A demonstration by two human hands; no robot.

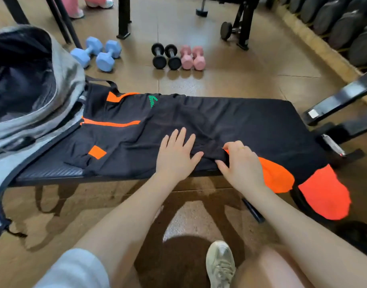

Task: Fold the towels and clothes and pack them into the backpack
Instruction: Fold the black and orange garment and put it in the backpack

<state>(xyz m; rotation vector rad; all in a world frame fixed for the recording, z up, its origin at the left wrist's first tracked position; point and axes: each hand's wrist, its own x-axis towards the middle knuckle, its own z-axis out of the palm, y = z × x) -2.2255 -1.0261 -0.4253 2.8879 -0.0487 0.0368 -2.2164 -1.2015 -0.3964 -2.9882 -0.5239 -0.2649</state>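
Blue dumbbells, black dumbbells and pink dumbbells lie on the floor.

I see an evenly lit indoor scene, bright enough overall, with soft glare on the floor beyond the bench. My wide lens bends the edges, so the backpack bulges at left. A dark round shadow falls below, and detail looks soft, slightly smeared.
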